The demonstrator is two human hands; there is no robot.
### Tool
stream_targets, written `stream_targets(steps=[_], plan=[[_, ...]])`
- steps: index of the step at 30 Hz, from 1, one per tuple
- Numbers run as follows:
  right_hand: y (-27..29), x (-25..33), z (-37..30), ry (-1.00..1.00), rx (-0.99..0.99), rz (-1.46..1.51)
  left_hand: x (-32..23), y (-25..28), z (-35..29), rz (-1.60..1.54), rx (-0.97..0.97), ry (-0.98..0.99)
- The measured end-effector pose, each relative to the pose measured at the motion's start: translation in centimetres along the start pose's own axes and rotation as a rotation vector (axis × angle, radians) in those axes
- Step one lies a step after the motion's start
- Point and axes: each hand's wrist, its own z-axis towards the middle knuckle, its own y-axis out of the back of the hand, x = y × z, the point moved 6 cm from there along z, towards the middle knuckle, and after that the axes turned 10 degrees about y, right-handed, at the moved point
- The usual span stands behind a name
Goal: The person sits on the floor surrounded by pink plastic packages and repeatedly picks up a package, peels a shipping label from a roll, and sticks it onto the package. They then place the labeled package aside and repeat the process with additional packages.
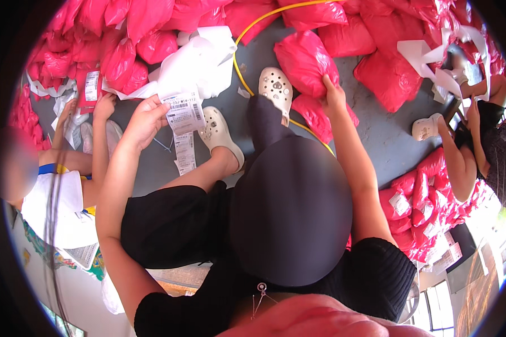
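Pinched in my left hand (144, 121) is a strip of printed white labels (185, 117), and its lower end dangles beside my pale clog (212, 130). My right hand (334, 96) grips the lower right edge of a shiny pink plastic parcel bag (302, 59), its fingers partly hidden by the bag. Another pink bag (315, 115) lies on the floor just under that one. My other clog (275, 85) is close to the left of the held bag.
Pink bags (112, 22) heap along the far side, with white sheeting (199, 64) before them. A yellow hose (240, 73) curves across the grey floor (157, 165). Co-workers sit left (62, 196) and right (497, 151); more bags (419, 210) are stacked right.
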Motion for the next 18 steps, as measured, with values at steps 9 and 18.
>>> stream_targets(steps=[9, 18], plan=[[1.1, 7.1, 4.4, 0.802, -0.010, -1.051, -0.7, 0.2, -0.5, -0.049, 0.038, -0.073], [-11.7, 11.9, -7.7, 1.089, 0.499, -1.584, -0.6, 0.4, -0.6, -0.080, 0.012, -0.067]])
